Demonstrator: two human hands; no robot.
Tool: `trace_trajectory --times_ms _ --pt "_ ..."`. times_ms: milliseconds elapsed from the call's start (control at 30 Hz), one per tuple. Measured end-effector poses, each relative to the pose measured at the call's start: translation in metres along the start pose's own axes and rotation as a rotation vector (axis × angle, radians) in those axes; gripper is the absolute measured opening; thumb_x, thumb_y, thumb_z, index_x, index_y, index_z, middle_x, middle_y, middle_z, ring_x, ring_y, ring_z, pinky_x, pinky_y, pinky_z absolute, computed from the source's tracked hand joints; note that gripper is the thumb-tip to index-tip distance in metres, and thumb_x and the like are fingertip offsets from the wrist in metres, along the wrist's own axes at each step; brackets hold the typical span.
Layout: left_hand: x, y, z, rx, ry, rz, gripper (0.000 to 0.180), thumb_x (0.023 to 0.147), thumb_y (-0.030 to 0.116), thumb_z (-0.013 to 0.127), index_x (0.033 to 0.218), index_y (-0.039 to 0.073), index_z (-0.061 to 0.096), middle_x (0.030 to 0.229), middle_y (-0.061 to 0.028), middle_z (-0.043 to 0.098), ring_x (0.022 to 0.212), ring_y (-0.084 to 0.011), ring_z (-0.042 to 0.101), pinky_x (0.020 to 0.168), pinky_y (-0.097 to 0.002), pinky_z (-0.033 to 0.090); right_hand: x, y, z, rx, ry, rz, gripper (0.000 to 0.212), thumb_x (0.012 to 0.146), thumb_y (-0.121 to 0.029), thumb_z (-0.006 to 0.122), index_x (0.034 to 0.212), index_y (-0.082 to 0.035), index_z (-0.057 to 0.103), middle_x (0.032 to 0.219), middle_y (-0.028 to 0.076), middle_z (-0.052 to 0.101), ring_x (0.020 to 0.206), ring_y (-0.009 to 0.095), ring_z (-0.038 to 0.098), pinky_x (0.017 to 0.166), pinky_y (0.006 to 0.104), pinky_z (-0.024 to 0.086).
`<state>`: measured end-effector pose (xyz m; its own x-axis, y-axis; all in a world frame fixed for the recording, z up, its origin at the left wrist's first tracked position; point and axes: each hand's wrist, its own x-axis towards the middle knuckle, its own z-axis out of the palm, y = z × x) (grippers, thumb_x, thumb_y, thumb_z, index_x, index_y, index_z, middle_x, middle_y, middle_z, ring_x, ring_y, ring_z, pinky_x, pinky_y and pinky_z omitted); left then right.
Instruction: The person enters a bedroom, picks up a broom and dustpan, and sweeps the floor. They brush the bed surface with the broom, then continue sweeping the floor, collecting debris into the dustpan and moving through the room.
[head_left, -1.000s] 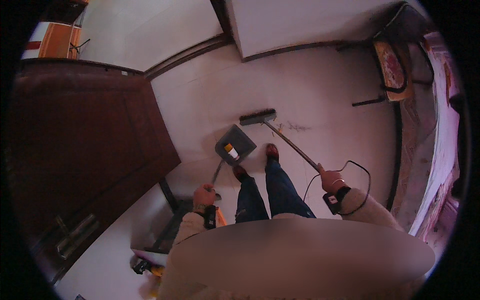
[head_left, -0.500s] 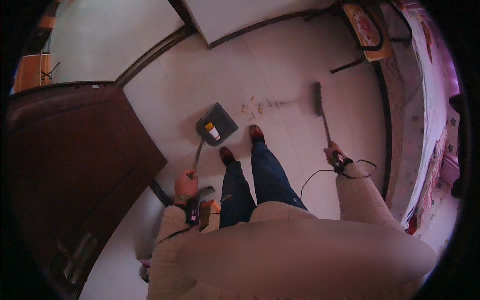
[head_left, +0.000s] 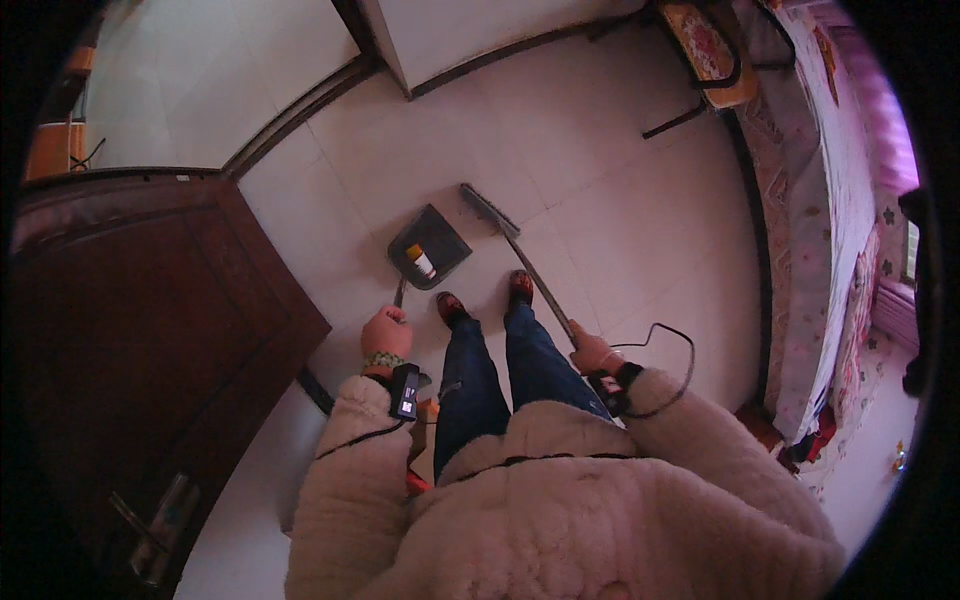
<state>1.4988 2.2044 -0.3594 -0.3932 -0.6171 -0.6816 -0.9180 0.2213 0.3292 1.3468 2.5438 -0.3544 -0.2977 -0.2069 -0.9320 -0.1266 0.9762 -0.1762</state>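
Container in dustpan: a white-and-yellow container [head_left: 421, 262] is carried near the handle-side corner of the grey dustpan [head_left: 447, 240]; any print is too small to be read.
Wrist boxes: a pale square mark is shown on the left black box [head_left: 404, 392]; it cannot be made out.
Broom: since the previous frame, its head [head_left: 490, 209] has been brought from the right of the floor to just beside the dustpan's open edge, apart from it.
Left hand [head_left: 387, 333]: fingers are curled around the dustpan handle [head_left: 400, 293].
Right hand [head_left: 593, 354]: fingers are closed around the broom handle [head_left: 540, 282].
Surroundings: the tiled floor [head_left: 620, 220] is bordered by a brown door [head_left: 150, 320] on the left and a floral-seated chair [head_left: 697, 42] at the upper right.
In the way: two shoes [head_left: 520, 287] are planted just below the broom head.
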Motion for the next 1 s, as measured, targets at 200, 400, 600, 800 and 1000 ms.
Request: trace_trajectory --times_ms 200,400,600,800,1000 --pt "0.0 -0.008 0.008 0.022 0.021 -0.001 0.016 0.068 0.012 0.06 0.083 0.009 0.063 0.08 -0.0108 0.064 0.077 -0.027 0.062 0.07 -0.0343 0.048 0.004 0.016 -0.06 -0.173 0.262 -0.074 0.061 0.078 -0.016 0.052 0.133 -0.018 0.025 0.094 0.026 0.058 0.09 0.042 0.055 0.079 0.0489 0.044" --pt "0.0 -0.009 0.006 0.044 0.025 -0.05 0.015 0.07 0.013 0.06 0.083 0.009 0.064 0.081 -0.0122 0.065 0.078 -0.0271 0.062 0.071 -0.0341 0.048 0.083 -0.052 -0.107 -0.346 0.273 0.007 0.068 0.08 -0.014 0.047 0.139 -0.014 0.013 0.093 0.024 0.059 0.087 0.038 0.058 0.074 0.0455 0.047" --pt "-0.001 -0.005 0.005 0.03 0.042 0.03 0.015 0.07 0.013 0.058 0.084 0.011 0.063 0.083 -0.011 0.064 0.078 -0.0296 0.061 0.07 -0.0367 0.048 0.026 -0.005 -0.03 -0.519 -0.073 0.112 0.066 0.086 -0.009 0.037 0.141 -0.023 0.002 0.099 0.023 0.059 0.092 0.034 0.06 0.079 0.0436 0.046" --pt "-0.006 -0.011 0.005 0.027 0.049 0.007 0.015 0.07 0.013 0.059 0.084 0.012 0.064 0.083 -0.0105 0.065 0.079 -0.0281 0.062 0.07 -0.036 0.048 -0.033 0.072 -0.042 -0.301 0.055 0.071 0.073 0.078 -0.005 0.047 0.138 -0.03 0.015 0.093 0.023 0.06 0.086 0.038 0.059 0.076 0.0451 0.047" --pt "-0.001 -0.015 0.008 -0.025 0.003 -0.101 0.014 0.069 0.012 0.06 0.082 0.012 0.064 0.082 -0.01 0.065 0.079 -0.028 0.062 0.07 -0.0361 0.048 -0.036 0.154 0.01 0.385 0.232 0.281 0.056 0.077 -0.012 0.051 0.13 -0.017 0.031 0.074 0.017 0.06 0.067 0.032 0.059 0.057 0.0446 0.047"
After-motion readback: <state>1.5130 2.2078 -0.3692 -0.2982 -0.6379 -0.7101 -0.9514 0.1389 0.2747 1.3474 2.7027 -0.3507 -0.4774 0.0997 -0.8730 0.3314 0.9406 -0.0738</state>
